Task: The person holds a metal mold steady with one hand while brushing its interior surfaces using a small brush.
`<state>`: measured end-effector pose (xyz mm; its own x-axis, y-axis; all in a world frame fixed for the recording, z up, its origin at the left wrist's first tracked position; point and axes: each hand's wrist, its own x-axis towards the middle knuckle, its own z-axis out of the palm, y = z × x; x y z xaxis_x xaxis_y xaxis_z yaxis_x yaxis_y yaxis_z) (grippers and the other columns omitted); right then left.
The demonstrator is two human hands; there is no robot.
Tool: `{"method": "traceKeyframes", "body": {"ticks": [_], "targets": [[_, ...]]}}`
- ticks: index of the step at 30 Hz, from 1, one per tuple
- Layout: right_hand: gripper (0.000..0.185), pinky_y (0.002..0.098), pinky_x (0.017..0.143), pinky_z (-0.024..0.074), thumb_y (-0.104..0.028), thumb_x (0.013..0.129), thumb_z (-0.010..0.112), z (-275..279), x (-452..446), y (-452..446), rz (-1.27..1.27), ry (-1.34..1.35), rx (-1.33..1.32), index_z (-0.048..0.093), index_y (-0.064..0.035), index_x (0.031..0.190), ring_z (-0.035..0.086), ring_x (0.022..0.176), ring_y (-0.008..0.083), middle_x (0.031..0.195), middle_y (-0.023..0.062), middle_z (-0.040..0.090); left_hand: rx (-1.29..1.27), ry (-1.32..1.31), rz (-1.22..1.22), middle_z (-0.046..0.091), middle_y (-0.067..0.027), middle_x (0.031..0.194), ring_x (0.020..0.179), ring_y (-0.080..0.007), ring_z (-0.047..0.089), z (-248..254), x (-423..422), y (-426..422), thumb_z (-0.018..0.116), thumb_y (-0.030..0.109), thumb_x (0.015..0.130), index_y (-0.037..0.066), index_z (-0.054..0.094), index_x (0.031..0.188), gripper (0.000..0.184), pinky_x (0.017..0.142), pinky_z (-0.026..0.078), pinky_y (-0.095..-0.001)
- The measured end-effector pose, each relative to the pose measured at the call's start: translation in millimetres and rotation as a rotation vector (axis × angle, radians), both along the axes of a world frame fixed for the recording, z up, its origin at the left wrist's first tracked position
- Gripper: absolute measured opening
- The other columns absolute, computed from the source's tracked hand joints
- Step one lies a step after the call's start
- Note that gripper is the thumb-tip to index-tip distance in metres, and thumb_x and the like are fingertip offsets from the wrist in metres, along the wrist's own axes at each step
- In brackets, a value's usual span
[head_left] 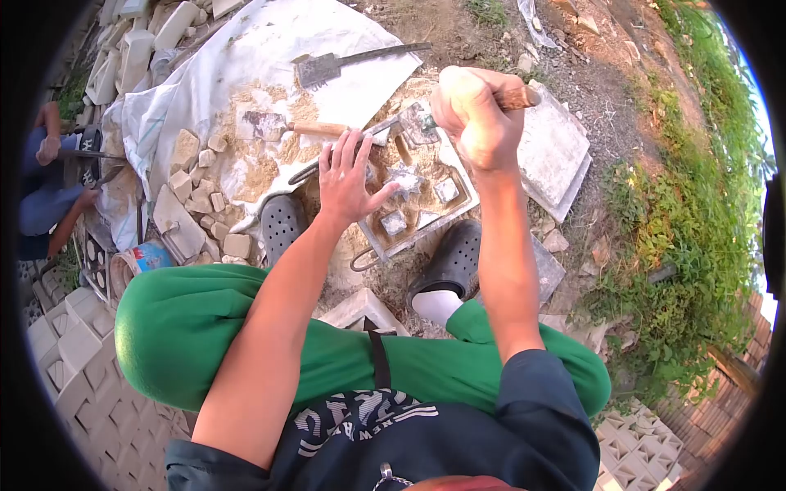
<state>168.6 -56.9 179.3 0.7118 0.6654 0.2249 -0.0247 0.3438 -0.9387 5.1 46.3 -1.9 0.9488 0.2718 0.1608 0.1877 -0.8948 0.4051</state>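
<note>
My left hand [348,176] is open, fingers spread, over the left side of a square metal mould [378,255] on the ground. A long thin metal bar [304,173] runs beneath its fingers; whether they press on it I cannot tell. My right hand [479,114] is closed in a fist around a wooden-handled tool [517,98], above the mould's upper right corner. The tool's working end is not clear behind the fist. Inside the mould are raised block shapes [446,190] and a star-like centre [404,182], with sandy material around them.
A trowel [266,126] and a flat-bladed tool [319,71] lie on a white sheet [327,29] with sand. Broken chunks [196,196] lie left, pale slabs [553,151] right. Another person [53,176] sits far left near a bucket [147,258]. Patterned blocks [94,360] stand behind.
</note>
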Motion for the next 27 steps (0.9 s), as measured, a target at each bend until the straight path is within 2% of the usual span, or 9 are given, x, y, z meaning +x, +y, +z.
{"method": "traceKeyframes", "body": {"ticks": [3, 5, 7, 11, 15, 17, 20, 21, 27], "targets": [[0.040, 0.0254, 0.042, 0.0265, -0.011, 0.091, 0.058, -19, -8, -1, -0.034, -0.059, -0.042, 0.047, -0.0019, 0.054, 0.037, 0.044, 0.0045, 0.048, -0.0023, 0.044, 0.010, 0.020, 0.008, 0.038, -0.0147, 0.146, 0.140, -0.0291, 0.030, 0, 1, 0, 0.062, 0.066, 0.077, 0.004, 0.041, 0.141, 0.092, 0.115, 0.017, -0.0505], [0.038, 0.0264, 0.043, 0.0266, -0.010, 0.089, 0.059, -111, -8, -6, -0.015, -0.125, -0.148, 0.047, -0.0018, 0.054, 0.036, 0.047, 0.0038, 0.049, -0.0036, 0.044, 0.005, 0.027, 0.007, 0.037, -0.0148, 0.147, 0.140, -0.0291, 0.030, 3, 1, 1, 0.062, 0.066, 0.078, 0.004, 0.040, 0.142, 0.091, 0.115, 0.017, -0.0497], [0.038, 0.0268, 0.044, 0.0258, -0.009, 0.087, 0.060, -106, -23, -8, -0.119, -0.023, -0.273, 0.046, -0.0019, 0.053, 0.036, 0.048, 0.0035, 0.048, -0.0045, 0.041, -0.002, 0.028, 0.000, 0.037, -0.0148, 0.148, 0.140, -0.0290, 0.030, 4, 1, -1, 0.062, 0.065, 0.078, 0.004, 0.040, 0.142, 0.091, 0.115, 0.017, -0.0488], [0.036, 0.0269, 0.043, 0.0251, -0.007, 0.086, 0.061, -87, -9, -2, -0.105, -0.080, -0.299, 0.047, -0.0015, 0.054, 0.036, 0.048, 0.0038, 0.049, -0.0041, 0.042, 0.006, 0.013, 0.004, 0.037, -0.0148, 0.147, 0.140, -0.0285, 0.030, 4, 1, 1, 0.062, 0.065, 0.078, 0.004, 0.040, 0.142, 0.091, 0.115, 0.017, -0.0482], [0.035, 0.0260, 0.043, 0.0252, -0.008, 0.088, 0.060, -12, -6, -4, -0.072, -0.047, -0.069, 0.052, -0.0010, 0.054, 0.036, 0.046, 0.0038, 0.049, -0.0029, 0.043, -0.001, -0.025, 0.012, 0.039, -0.0147, 0.145, 0.139, -0.0294, 0.031, -3, 0, 0, 0.061, 0.067, 0.077, 0.005, 0.043, 0.140, 0.090, 0.114, 0.018, -0.0510], [0.036, 0.0257, 0.042, 0.0257, -0.009, 0.088, 0.060, -5, -8, -5, -0.093, -0.034, -0.029, 0.051, -0.0010, 0.054, 0.036, 0.045, 0.0039, 0.048, -0.0035, 0.043, -0.002, -0.006, 0.008, 0.038, -0.0149, 0.146, 0.139, -0.0289, 0.031, 0, 0, -1, 0.061, 0.066, 0.078, 0.004, 0.042, 0.141, 0.090, 0.115, 0.018, -0.0501], [0.036, 0.0256, 0.044, 0.0259, -0.008, 0.086, 0.059, -83, -13, -12, -0.005, -0.106, -0.239, 0.047, -0.0022, 0.053, 0.036, 0.048, 0.0034, 0.050, -0.0043, 0.042, 0.004, 0.018, 0.004, 0.037, -0.0151, 0.147, 0.140, -0.0285, 0.030, 3, 0, 0, 0.062, 0.065, 0.078, 0.004, 0.041, 0.142, 0.091, 0.115, 0.017, -0.0491], [0.034, 0.0260, 0.044, 0.0246, -0.005, 0.084, 0.057, -125, -16, -12, -0.078, -0.243, -0.308, 0.046, -0.0025, 0.053, 0.035, 0.048, 0.0035, 0.049, -0.0051, 0.039, 0.002, 0.022, 0.005, 0.037, -0.0151, 0.147, 0.140, -0.0285, 0.030, 4, 0, 0, 0.061, 0.065, 0.078, 0.004, 0.041, 0.142, 0.091, 0.115, 0.017, -0.0492], [0.034, 0.0258, 0.043, 0.0240, -0.004, 0.084, 0.055, -92, -11, 0, -0.087, -0.089, -0.363, 0.044, -0.0034, 0.052, 0.034, 0.046, 0.0042, 0.050, -0.0059, 0.039, 0.017, 0.034, 0.018, 0.037, -0.0144, 0.147, 0.140, -0.0290, 0.028, 1, -2, 0, 0.058, 0.070, 0.078, 0.005, 0.040, 0.142, 0.094, 0.116, 0.016, -0.0504]]}}
